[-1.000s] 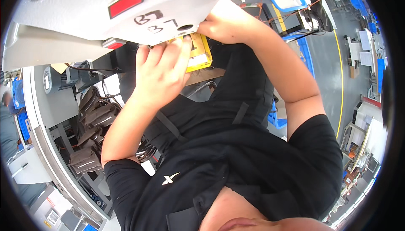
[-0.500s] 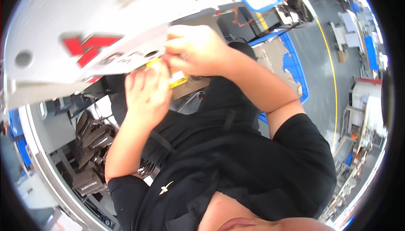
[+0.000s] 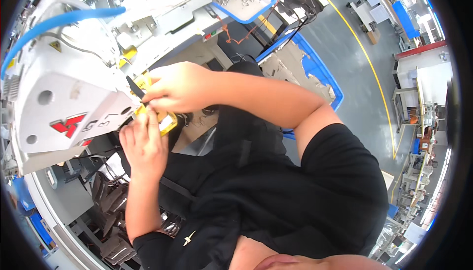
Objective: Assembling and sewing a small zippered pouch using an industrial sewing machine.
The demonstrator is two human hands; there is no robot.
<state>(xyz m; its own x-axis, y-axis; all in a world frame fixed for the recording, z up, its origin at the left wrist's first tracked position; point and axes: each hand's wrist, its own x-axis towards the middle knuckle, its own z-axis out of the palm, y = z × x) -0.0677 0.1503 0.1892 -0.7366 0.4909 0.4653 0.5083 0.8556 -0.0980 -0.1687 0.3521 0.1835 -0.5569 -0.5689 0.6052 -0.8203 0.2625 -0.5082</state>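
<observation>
1. The right hand comes in from the right, its forearm nearly level across the view and its elbow bent out to the side, with the back of the hand turned up.
2. Its fingers are pinched closed on a black tapered piece, whose narrow end points up and to the left, toward the machine.
3. The left hand reaches up from below, back of the hand facing the camera, with the forearm almost vertical and the elbow low.
4. Its fingers are bent and slightly spread against the left side of a yellow piece with a white patch; the thumb is hidden, so how firmly they grip cannot be told.
5. The yellow piece sits beneath the right hand, just beside the front corner of a white machine that bears a red emblem; the two hands nearly meet over it.
6. A blue hose arches above the machine.
7. Farther back, the white worktop stretches up and to the right, toward a blue-rimmed tray of small metal parts.
8. Right of the person's legs stands a blue bin with torn cardboard inside.
9. Beyond it, a yellow line curves along the grey floor, with shelving and equipment past that.
10. At lower left, dark bundled items lie near the person's left forearm.
</observation>
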